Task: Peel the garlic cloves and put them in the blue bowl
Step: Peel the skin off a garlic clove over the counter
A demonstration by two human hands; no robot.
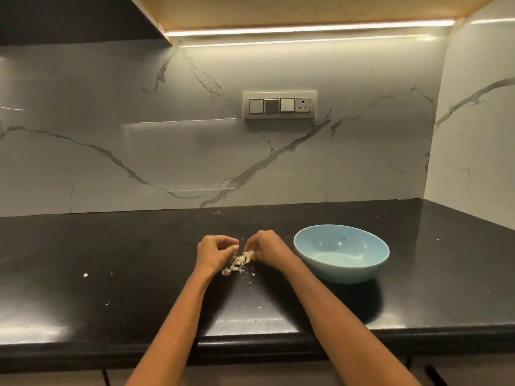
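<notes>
We are pinching a garlic clove (249, 255) in our right hand (266, 250), left hand (216, 253) curled and picking its skin over the tabletop (139, 260) pile, the blue bowl (341, 253) waiting just right.

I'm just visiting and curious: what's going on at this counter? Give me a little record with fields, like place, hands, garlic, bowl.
place: black countertop against a marble-look wall
left hand: fingers curled over the garlic pile; whether it pinches a clove cannot be told
right hand: pinches a garlic clove
garlic pile: cloves and loose skins on the counter between the hands
blue bowl: right of the hands, upright, nothing visible inside
scraps: small white skin bits scattered on the counter
wall: switch panel with a socket
</notes>
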